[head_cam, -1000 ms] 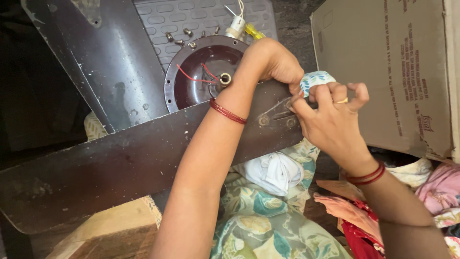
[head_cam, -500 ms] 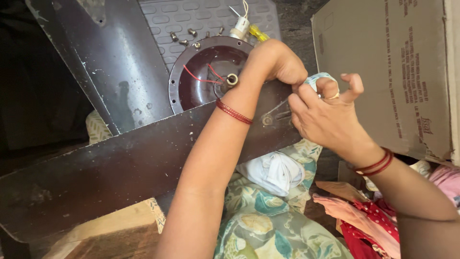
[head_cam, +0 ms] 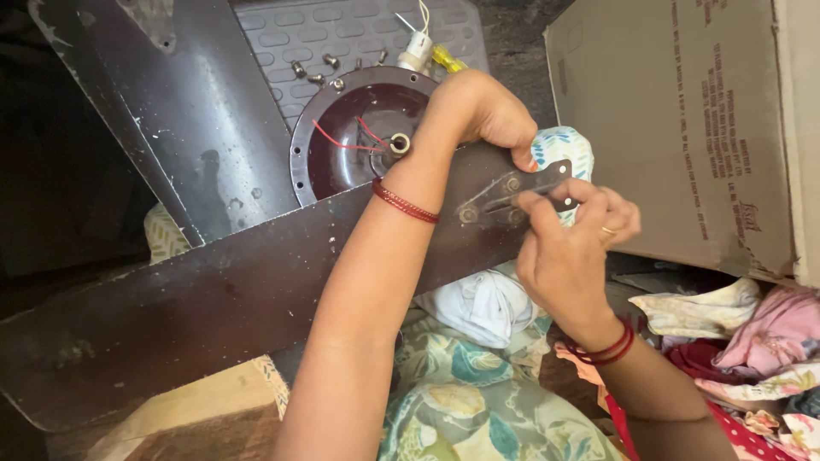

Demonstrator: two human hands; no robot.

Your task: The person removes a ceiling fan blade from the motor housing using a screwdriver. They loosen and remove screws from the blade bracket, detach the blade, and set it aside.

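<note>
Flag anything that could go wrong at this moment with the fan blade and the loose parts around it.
The long fan blade rests across the lap, gripped only at its bracket end by the left hand and right hand; it could tip. Loose screws on the grey mat may scatter. Exposed red wires could snag.

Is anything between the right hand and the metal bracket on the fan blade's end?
Nothing visible. The right hand fingertips already rest on the metal bracket; the left hand grips the fan blade beside it, not across it.
</note>
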